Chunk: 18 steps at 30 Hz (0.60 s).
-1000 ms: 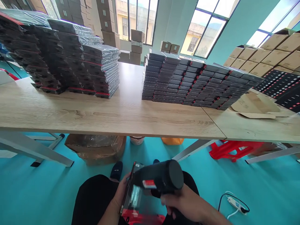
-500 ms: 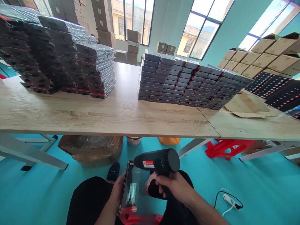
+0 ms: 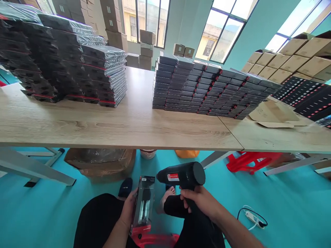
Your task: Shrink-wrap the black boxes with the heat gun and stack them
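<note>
Windowed box (image 3: 139, 220), pale items (image 3: 144, 210) inside, below the front edge of the table (image 3: 144, 132)
Left hand (image 3: 128, 209), half-curled, holds its left side; right hand (image 3: 198, 199) wraps a heat gun (image 3: 183, 175); brown carton (image 3: 111, 169) beyond.

Heat gun (image 3: 181, 175): swung clear of the box (image 3: 144, 205), nozzle (image 3: 158, 176) now beside its upper right corner!
Right hand (image 3: 193, 199): carried upward with it.
Box: upper front now uncovered.

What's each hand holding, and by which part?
Left hand: the slim rectangular black and red box, by its left side. Right hand: the black pistol-shaped heat gun, by its handle.
</note>
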### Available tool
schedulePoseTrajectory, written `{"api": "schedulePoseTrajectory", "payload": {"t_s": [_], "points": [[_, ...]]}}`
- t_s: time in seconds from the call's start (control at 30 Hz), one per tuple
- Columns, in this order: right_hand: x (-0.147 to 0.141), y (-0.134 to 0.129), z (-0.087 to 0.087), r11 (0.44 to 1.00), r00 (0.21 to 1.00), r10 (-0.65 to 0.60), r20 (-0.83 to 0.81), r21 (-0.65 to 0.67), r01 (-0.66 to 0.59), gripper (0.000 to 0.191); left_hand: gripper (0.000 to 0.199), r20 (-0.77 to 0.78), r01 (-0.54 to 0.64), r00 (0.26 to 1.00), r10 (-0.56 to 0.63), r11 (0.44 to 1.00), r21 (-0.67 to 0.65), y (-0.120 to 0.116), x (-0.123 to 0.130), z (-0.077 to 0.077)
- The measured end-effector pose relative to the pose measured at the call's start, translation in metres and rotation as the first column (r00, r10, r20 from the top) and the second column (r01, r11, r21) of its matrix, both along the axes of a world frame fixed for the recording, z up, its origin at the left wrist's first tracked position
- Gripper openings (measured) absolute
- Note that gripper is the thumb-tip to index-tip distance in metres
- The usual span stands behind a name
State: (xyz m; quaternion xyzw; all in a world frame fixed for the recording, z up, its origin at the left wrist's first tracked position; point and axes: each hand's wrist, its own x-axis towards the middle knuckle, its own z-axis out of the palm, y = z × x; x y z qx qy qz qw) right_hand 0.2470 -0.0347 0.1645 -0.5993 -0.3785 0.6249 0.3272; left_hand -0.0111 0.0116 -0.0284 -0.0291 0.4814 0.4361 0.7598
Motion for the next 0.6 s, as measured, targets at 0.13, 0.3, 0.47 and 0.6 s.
{"api": "schedulePoseTrajectory", "payload": {"t_s": [0.13, 0.3, 0.47, 0.6], "points": [[0.007, -0.021, 0.011, 0.955, 0.969, 0.246, -0.024, -0.167, -0.246, 0.009, 0.028, -0.047, -0.098, 0.994, 0.099, 0.995, 0.020, 0.000, 0.001, 0.004], [-0.001, -0.037, 0.018, 0.902, 0.938, 0.347, -0.008, -0.271, -0.336, 0.003, 0.030, -0.024, -0.050, 0.998, 0.050, 0.999, 0.004, 0.001, 0.008, 0.017], [0.002, -0.034, 0.010, 0.973, 0.988, 0.152, 0.041, -0.181, -0.142, 0.013, 0.030, 0.021, 0.022, 1.000, -0.023, 1.000, 0.017, 0.002, 0.006, 0.027], [0.007, -0.048, 0.005, 0.938, 0.980, 0.138, -0.145, -0.298, -0.176, 0.017, 0.036, 0.033, -0.059, 0.998, 0.061, 0.997, -0.049, 0.007, 0.001, 0.016]]}}
